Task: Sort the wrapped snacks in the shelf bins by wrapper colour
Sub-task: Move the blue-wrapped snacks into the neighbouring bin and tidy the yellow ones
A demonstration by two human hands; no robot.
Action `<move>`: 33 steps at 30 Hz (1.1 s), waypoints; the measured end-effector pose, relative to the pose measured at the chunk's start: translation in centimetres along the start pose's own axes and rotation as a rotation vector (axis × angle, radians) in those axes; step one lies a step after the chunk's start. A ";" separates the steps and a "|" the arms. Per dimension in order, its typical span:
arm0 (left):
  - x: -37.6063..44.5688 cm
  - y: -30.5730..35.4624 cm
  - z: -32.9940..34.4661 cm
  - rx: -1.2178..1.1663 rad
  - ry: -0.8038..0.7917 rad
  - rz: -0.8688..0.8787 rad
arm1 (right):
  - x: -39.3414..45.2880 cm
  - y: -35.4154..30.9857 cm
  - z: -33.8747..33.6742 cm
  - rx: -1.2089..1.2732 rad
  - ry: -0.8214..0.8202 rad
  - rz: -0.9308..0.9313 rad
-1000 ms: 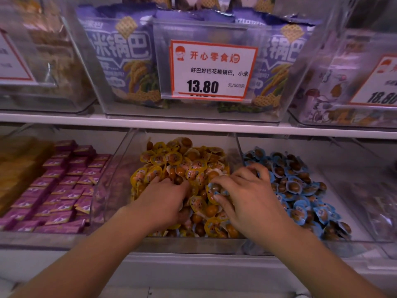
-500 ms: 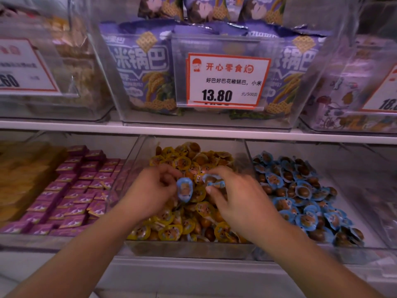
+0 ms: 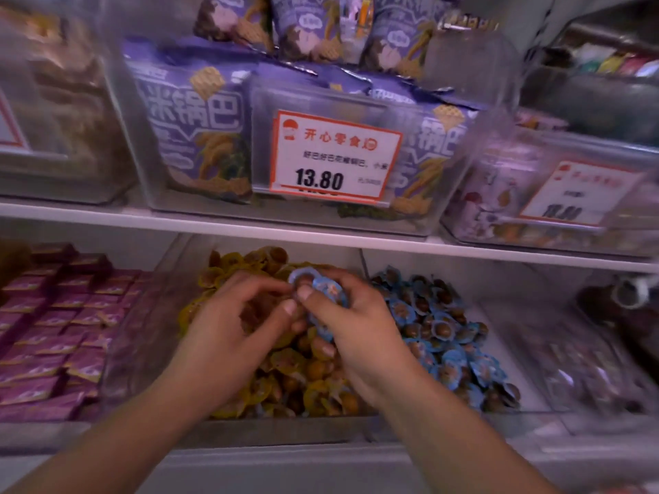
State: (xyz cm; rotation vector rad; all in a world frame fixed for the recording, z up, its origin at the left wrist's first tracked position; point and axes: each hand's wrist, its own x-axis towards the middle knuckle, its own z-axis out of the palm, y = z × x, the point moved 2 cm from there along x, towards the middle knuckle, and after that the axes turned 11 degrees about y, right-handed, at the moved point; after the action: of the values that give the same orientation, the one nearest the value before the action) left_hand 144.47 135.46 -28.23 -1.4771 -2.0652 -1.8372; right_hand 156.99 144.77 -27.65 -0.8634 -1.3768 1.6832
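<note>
A clear middle bin [image 3: 167, 279] on the lower shelf holds a heap of yellow-wrapped snacks [image 3: 313, 383]. The bin to its right holds blue-wrapped snacks [image 3: 438, 336]. Both hands hover over the yellow heap. My right hand [image 3: 360, 336] grips several blue-wrapped snacks [image 3: 324, 290] between thumb and fingers. My left hand [image 3: 228, 333] is beside it with fingers curled, its fingertips meeting the blue snacks at the right hand's thumb; I cannot see whether it holds one of its own.
Purple flat packets [image 3: 60, 326] fill the bin on the left. The upper shelf [image 3: 321, 237] carries bins of purple snack bags and a price tag [image 3: 335, 156] reading 13.80. A further clear bin [image 3: 588, 354] stands at the far right.
Both hands rose from the yellow heap with blue-wrapped snacks. The left hand's blue snack moved over to the right hand, where the blue ones are now bunched. The camera tilted up.
</note>
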 end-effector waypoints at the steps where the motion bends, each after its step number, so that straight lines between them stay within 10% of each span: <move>1: 0.0 -0.1 0.2 -0.027 -0.007 -0.028 | 0.3 -1.0 -1.4 -0.065 -0.012 -0.068; 5: -0.4 -2.1 1.3 0.123 -0.334 0.015 | 1.5 -4.6 -9.2 -0.503 0.021 -0.226; 10: -0.8 -5.0 1.8 0.416 -0.674 0.146 | 1.1 -4.9 -19.4 -1.042 -0.181 0.042; 15: -0.3 -7.3 1.6 0.701 -0.886 0.224 | 2.0 -4.7 -21.8 -1.133 0.159 -0.167; 21: 1.1 -5.7 0.6 0.845 -0.675 0.333 | 0.4 -3.4 -12.1 -0.792 0.059 -0.500; 27: 2.0 -5.1 -1.3 0.982 -0.458 0.259 | -1.1 -2.3 -4.0 -1.094 -0.058 -0.880; 33: 1.4 -6.0 -0.9 1.019 -0.563 0.267 | -0.1 3.7 1.3 -1.185 -0.492 -0.449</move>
State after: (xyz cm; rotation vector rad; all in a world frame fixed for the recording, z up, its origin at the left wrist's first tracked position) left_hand 139.40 136.40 -31.74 -1.8211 -2.2327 -0.1259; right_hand 155.36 143.71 -31.06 -0.6240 -2.7395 0.6228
